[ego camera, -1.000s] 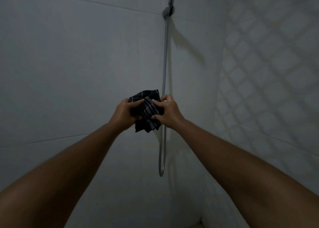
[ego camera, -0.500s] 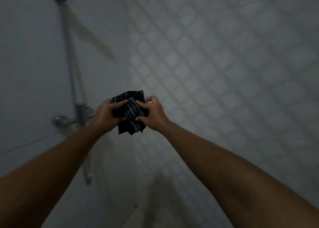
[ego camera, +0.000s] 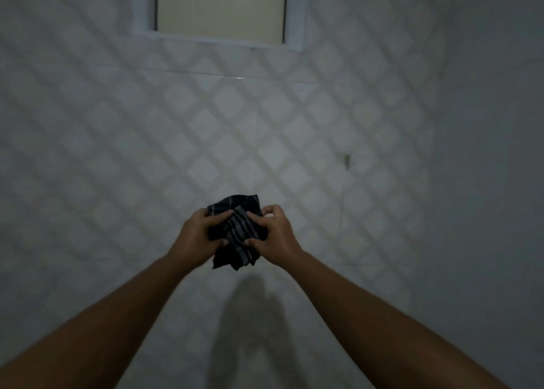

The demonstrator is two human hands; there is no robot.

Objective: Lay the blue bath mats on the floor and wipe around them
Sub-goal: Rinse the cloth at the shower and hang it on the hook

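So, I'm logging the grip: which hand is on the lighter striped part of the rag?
The right hand: its fingertips pinch the pale-striped fold of the cloth, while the left hand grips the darker side.

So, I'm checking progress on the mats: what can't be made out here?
Head view:
- blue bath mats, floor: outside the frame.
- dark striped cloth: partly covered by left hand and right hand.
- white-framed window: cut off by top edge.
- small wall fitting: too small, blurred.

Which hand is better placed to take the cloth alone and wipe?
Probably left: the left hand wraps round the bunched cloth, while the right hand only pinches its side.
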